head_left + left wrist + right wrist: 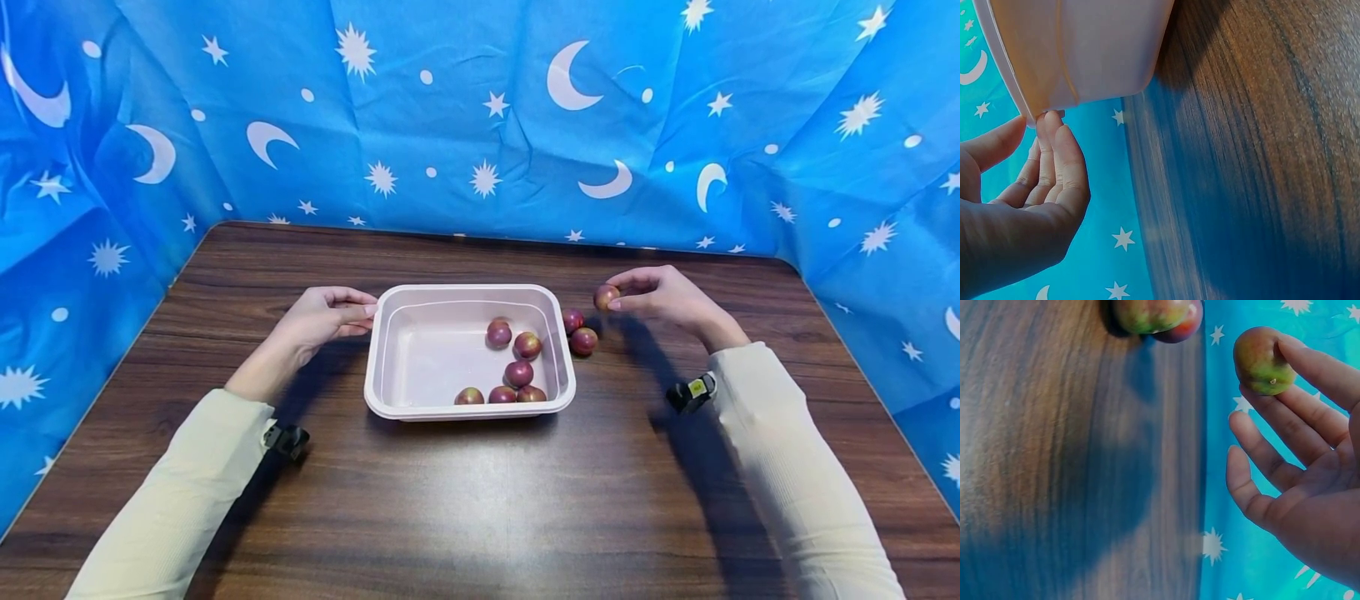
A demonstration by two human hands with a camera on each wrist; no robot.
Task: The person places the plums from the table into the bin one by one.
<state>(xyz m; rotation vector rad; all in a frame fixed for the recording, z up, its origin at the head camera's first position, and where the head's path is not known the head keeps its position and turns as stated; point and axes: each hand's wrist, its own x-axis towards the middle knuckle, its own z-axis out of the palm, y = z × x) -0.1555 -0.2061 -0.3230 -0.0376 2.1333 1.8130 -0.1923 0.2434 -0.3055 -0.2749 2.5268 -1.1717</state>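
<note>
A pale plastic tub [431, 358] stands on the table with several red-purple plums [519, 372] inside, mostly toward its right half. My left hand [322, 321] pinches the tub's left rim; in the left wrist view the thumb and fingertips of that hand [1041, 181] meet at the rim's edge. Beyond the tub's right side, my right hand [663, 298] holds one plum [606, 297] above the table. The right wrist view has this red-and-green plum [1263, 361] between thumb and fingers, the other fingers loosely bent. Two more plums [583, 341] lie on the table against the tub's right side.
The dark wood-grain table [480, 517] reaches back to a blue curtain [480, 108] with white moons and stars, which also hangs at both sides. A small black camera [287, 440] is strapped at the left wrist, another black camera [686, 396] at the right.
</note>
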